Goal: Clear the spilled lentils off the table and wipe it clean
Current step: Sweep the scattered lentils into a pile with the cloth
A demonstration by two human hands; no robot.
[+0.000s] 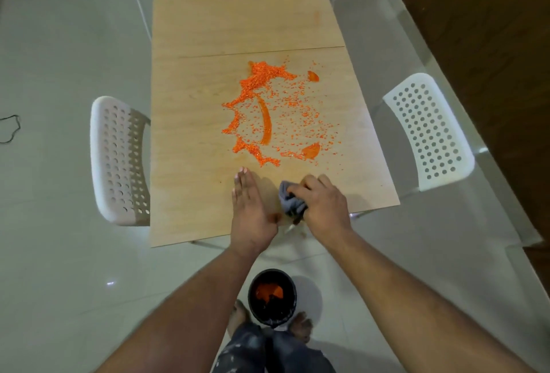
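1. Head view: a pale wooden surface (208, 15) fills the middle, and the orange lentils (262, 110) lie on it as the landmark for everything else.
2. The lentils are spread in thick bands on their left side and in loose single bits on their right side, with a few wet orange smears among them.
3. The left hand (253, 212) lies on the surface just on the near side of the lentils, on its edge, with its fingers straight and close together; it holds nothing.
4. The right hand (324, 206) is also on the near side of the lentils, just beside the left hand, and its fingers are curled tight around a grey cloth (290, 200).
5. The cloth is bunched up and sits between the two hands, touching the surface.
6. A black bucket (272, 298) stands on the floor, far on the near side of the lentils, past the surface edge, between the person's bare feet; there is orange stuff inside it.
7. White chairs with holes stand beside the surface: one (119, 161) to the left of the lentils and one (428, 128) to the right of them.
8. Two more white chairs show at the far end, well beyond the lentils.
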